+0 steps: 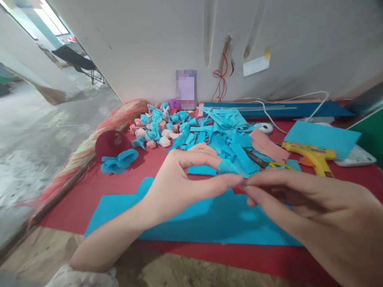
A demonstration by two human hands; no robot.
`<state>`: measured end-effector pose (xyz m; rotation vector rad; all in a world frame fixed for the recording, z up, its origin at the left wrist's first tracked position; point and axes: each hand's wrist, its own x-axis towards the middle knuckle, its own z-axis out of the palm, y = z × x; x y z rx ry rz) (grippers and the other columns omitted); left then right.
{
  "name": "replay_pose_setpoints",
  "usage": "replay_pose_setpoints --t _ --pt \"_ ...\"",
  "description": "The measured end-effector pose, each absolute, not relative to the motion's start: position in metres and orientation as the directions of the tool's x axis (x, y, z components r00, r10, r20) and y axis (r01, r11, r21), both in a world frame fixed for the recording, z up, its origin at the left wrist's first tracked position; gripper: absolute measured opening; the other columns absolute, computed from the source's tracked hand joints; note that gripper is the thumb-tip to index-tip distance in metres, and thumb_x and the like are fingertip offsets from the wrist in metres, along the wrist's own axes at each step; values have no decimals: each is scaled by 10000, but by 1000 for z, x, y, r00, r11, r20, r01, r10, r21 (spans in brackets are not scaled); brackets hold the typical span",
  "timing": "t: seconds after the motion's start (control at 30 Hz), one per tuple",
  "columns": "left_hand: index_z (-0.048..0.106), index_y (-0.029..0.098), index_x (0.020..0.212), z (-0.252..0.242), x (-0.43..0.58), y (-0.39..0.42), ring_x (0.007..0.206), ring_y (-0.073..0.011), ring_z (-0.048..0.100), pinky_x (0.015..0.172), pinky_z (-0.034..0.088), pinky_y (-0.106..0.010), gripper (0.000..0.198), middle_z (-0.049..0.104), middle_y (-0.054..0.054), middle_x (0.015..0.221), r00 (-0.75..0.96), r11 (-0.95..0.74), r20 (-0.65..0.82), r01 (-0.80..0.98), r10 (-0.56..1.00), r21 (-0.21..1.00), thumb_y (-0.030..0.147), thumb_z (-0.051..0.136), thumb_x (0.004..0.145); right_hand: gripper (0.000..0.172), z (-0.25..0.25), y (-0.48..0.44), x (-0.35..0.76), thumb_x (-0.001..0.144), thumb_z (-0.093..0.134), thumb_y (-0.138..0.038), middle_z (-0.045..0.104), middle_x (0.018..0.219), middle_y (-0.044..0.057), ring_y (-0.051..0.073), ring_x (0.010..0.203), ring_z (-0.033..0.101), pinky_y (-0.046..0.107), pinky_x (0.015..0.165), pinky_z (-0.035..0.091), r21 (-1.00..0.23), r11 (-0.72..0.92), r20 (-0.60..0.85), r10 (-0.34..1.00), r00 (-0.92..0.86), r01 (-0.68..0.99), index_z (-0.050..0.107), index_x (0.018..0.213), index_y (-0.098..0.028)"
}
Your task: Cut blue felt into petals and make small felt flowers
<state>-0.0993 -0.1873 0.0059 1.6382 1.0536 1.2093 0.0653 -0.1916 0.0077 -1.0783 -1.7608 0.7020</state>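
Note:
A small curled piece of blue crepe paper (229, 167) is pinched between the thumb and forefinger of my left hand (191, 171). Closed in a pinch, my right hand (302, 203) meets it at the paper's narrow end, which the fingertips mostly hide. Both hands are above a long blue paper sheet (191, 225) lying flat on the red tabletop (72, 207). Just behind them lies a heap of cut blue paper strips (223, 123), with yellow-handled scissors (259, 158) at its right side.
Blue, pink and white paper roses (154, 125) are piled at the back. A red cone (110, 145) and larger blue paper flowers (119, 160) lie at left. At right are a yellow glue gun (311, 153), pink paper (267, 145) and a white cable (271, 117).

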Motion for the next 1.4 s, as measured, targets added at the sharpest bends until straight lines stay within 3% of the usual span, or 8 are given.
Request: replay_pose_setpoints --t 0.3,0.53,1.1,1.4 --pt "613 194 545 5 -99 -188 647 -133 505 778 415 -314 140 598 15 570 201 -315 284 144 937 938 197 668 674 158 8 -192 66 639 589 -172 638 555 -153 24 408 568 -19 435 451 -839 444 405 895 -184 315 631 592 -318" --pt "626 194 579 6 -99 -189 676 -139 532 740 446 -300 96 620 6 605 176 -319 295 132 939 938 176 670 663 170 1 -195 67 678 599 -168 676 699 -146 44 520 620 3 490 491 -847 439 391 897 -206 301 644 675 -331" --pt "657 203 604 6 -98 -190 668 -141 560 732 471 -314 90 655 7 615 160 -382 359 151 920 912 136 650 664 133 2 -194 66 647 621 -175 626 549 -155 3 409 556 -47 453 434 -816 463 425 886 -186 345 621 623 -305" --pt "656 202 602 8 -99 -190 693 -153 571 732 479 -311 81 660 -2 630 168 -346 318 183 933 920 155 645 668 95 4 -194 64 648 632 -206 634 558 -137 41 413 566 28 406 466 -806 462 426 887 -178 370 630 615 -295"
